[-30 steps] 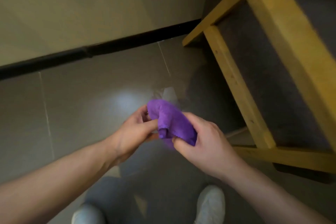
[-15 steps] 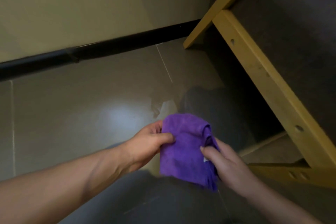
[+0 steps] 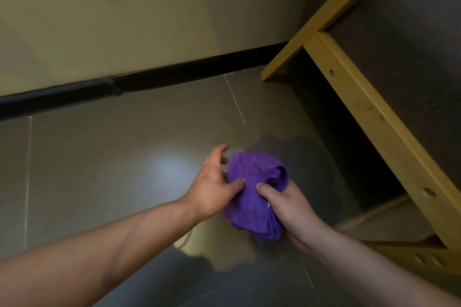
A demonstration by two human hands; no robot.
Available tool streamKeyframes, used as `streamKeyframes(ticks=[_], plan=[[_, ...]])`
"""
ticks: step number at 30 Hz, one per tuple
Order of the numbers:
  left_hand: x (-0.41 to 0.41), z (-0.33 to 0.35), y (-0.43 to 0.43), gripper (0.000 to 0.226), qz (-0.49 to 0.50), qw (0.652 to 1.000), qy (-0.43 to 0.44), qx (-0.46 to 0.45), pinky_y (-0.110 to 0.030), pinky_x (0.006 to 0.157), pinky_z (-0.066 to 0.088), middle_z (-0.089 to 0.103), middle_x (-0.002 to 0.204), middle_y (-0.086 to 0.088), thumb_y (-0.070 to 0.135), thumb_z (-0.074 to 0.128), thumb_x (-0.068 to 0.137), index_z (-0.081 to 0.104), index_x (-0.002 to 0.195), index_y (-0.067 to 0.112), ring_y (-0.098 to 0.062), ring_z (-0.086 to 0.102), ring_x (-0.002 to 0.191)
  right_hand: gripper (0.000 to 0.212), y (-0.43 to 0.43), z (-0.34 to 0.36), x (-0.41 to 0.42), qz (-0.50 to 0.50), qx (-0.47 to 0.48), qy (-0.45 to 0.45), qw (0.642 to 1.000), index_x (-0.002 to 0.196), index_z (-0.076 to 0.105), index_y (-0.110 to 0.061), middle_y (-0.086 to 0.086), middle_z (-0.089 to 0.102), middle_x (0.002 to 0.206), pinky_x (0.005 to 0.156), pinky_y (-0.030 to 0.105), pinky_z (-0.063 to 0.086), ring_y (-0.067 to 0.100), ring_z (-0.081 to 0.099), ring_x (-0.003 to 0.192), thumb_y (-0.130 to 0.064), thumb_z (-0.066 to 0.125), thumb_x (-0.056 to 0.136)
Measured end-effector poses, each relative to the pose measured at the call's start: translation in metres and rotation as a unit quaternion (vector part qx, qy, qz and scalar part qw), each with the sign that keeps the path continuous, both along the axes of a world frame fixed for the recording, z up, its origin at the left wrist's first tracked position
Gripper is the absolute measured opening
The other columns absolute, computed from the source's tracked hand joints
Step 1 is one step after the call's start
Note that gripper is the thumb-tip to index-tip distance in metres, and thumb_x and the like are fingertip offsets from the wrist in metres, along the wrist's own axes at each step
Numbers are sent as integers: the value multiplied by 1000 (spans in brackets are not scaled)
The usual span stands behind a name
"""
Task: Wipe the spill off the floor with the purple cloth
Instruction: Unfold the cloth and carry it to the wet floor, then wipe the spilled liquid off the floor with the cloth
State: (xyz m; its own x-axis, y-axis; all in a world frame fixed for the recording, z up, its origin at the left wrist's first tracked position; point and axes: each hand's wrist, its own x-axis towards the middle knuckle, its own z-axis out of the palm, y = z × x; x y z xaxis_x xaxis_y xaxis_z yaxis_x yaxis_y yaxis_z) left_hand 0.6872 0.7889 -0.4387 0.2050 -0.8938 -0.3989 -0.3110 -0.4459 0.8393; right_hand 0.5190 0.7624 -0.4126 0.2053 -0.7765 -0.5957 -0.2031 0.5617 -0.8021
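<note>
Purple cloth point(image 3: 252, 197); grey floor tiles point(image 3: 99, 169); black skirting point(image 3: 149, 80); yellow wood frame point(image 3: 369, 112).

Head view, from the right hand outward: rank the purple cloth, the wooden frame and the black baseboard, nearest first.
1. purple cloth: pinched in the right hand, shared with the left hand.
2. wooden frame: off to the right.
3. black baseboard: along the wall, up and left.

Grey glossy tiled floor point(image 3: 99, 157), pale grout lines. Wet spill point(image 3: 282, 143) beside wooden frame point(image 3: 369, 112) standing on floor. Black skirting point(image 3: 149, 80) along wall edge. Light glare on tile.
</note>
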Motion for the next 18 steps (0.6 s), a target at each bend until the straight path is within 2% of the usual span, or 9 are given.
streamKeyframes(ticks=[2, 5, 6, 8, 10, 12, 14, 15, 18], plan=[[9, -3, -6, 82, -69, 993, -84, -33, -35, 101, 52, 45, 133, 1, 29, 77, 81, 34, 151, 27, -19, 63, 109, 31, -14, -10, 8, 24, -24, 40, 999, 119, 65, -14, 8, 76, 111, 99, 46, 55, 27, 71, 106, 2, 58, 93], [22, -6, -16, 83, -113, 985, -125, -30, -22, 94, 48, 43, 138, 0, 28, 75, 83, 32, 153, 26, -18, 63, 109, 28, -53, -8, 16, 148, -120, 148, 971, 115, 66, -16, 11, 73, 110, 96, 45, 54, 34, 67, 109, -3, 55, 92], [26, -8, -20, 80, -109, 986, -126, -29, -19, 90, 46, 44, 140, -2, 25, 74, 85, 33, 154, 24, -18, 65, 107, 27, -68, -4, 20, 212, -175, 208, 939, 117, 65, -18, 12, 73, 112, 96, 45, 52, 36, 66, 110, -9, 56, 93], [36, -12, -29, 70, -70, 989, -126, -34, -19, 88, 45, 49, 143, -8, 16, 67, 89, 37, 152, 20, -22, 66, 107, 34, -92, 6, 28, 328, -275, 336, 839, 127, 57, -25, 11, 70, 119, 94, 43, 50, 36, 64, 112, -23, 57, 94], [47, -13, -35, 62, -21, 992, -119, -38, -25, 91, 46, 52, 143, -8, 11, 60, 91, 42, 150, 18, -22, 65, 106, 45, -101, 5, 38, 371, -346, 391, 768, 137, 49, -25, 9, 65, 131, 96, 43, 48, 35, 62, 120, -28, 58, 93], [57, -16, -37, 57, -23, 990, -130, -45, -25, 91, 45, 53, 143, -7, 18, 56, 92, 44, 148, 17, -17, 61, 107, 55, -94, -7, 47, 406, -359, 391, 744, 146, 44, -20, 7, 56, 144, 107, 42, 45, 31, 55, 131, -31, 57, 93], [61, -24, -34, 64, -71, 985, -152, -33, -27, 94, 45, 52, 141, -9, 37, 51, 86, 46, 146, 15, -21, 60, 113, 61, -75, -23, 50, 475, -310, 400, 720, 147, 44, -17, 7, 51, 149, 111, 43, 43, 30, 50, 136, -40, 59, 92], [61, -30, -32, 69, -109, 979, -172, -22, -29, 99, 45, 52, 140, -9, 44, 46, 82, 47, 145, 15, -24, 58, 119, 61, -65, -28, 48, 502, -282, 407, 709, 145, 46, -17, 7, 52, 148, 110, 44, 45, 30, 52, 134, -42, 59, 91], [54, -57, -28, 70, -230, 933, -275, -19, -31, 111, 40, 50, 144, -8, 46, 35, 82, 49, 144, 18, -28, 53, 130, 43, -59, -30, 35, 495, -262, 411, 719, 132, 57, -20, 6, 60, 136, 103, 43, 49, 30, 59, 124, -34, 54, 91]])
